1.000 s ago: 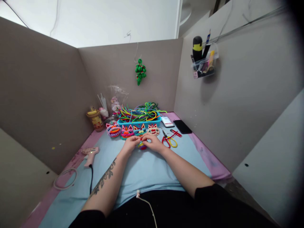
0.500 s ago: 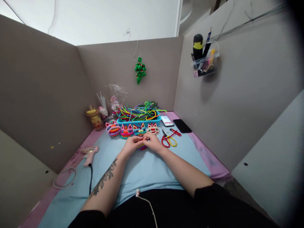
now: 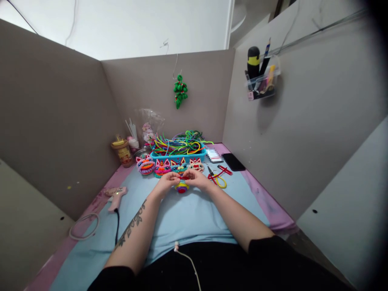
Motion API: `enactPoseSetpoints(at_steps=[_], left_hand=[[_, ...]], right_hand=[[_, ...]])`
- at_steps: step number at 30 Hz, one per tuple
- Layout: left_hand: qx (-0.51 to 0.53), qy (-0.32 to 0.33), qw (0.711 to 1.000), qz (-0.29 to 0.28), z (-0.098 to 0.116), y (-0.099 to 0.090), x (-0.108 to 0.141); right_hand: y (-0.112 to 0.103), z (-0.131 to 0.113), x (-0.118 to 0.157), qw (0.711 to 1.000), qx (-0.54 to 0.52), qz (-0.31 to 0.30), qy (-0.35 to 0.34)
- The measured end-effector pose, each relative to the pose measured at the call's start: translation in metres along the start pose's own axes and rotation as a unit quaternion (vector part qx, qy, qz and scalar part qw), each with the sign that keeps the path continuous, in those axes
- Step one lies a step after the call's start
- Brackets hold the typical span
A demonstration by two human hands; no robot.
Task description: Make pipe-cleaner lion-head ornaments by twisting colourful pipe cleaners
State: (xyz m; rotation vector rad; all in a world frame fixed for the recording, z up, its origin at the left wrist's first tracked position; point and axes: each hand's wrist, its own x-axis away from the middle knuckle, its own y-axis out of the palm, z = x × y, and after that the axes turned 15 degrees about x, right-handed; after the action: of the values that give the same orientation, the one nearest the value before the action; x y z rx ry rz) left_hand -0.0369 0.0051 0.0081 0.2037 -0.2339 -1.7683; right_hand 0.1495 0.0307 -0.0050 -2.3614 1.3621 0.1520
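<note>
Just in front of the blue basket (image 3: 194,156), the left hand (image 3: 167,181) and right hand (image 3: 196,180) pinch what looks like a red pipe cleaner (image 3: 183,178) by a yellow-and-purple fuzzy ball (image 3: 182,188); four fuzzy animal heads (image 3: 178,167) line the basket's near side.

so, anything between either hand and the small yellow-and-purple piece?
Nothing visible: left hand and right hand both pinch at the upper edge of the piece. The scissors lie beyond the right hand.
</note>
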Motion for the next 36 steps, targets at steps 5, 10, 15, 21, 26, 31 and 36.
enactPoseSetpoints(at_steps=[5,10,15,21,26,31,36], left_hand=[[-0.011,0.004,1.000,0.025,-0.001,0.001,-0.001],[0.013,0.002,0.998,0.063,-0.001,0.000,-0.001],[0.050,-0.025,0.995,0.084,-0.001,-0.002,0.000],[0.059,-0.037,0.994,0.086,-0.001,-0.001,0.002],[0.059,-0.040,0.995,0.068,0.001,0.000,0.003],[0.068,-0.052,0.996,0.037,0.004,-0.002,0.004],[0.052,-0.041,0.997,0.044,0.002,-0.003,0.003]], right_hand=[[0.002,0.001,0.001,0.999,0.039,0.009,-0.019],[0.005,0.002,0.002,0.989,0.122,0.039,-0.072],[0.009,0.002,0.003,0.980,0.164,0.054,-0.096],[0.012,0.007,0.003,0.964,0.220,0.069,-0.132],[0.014,0.008,0.004,0.957,0.240,0.078,-0.144],[0.014,0.007,0.005,0.950,0.255,0.079,-0.160],[0.015,0.007,0.005,0.946,0.267,0.077,-0.166]])
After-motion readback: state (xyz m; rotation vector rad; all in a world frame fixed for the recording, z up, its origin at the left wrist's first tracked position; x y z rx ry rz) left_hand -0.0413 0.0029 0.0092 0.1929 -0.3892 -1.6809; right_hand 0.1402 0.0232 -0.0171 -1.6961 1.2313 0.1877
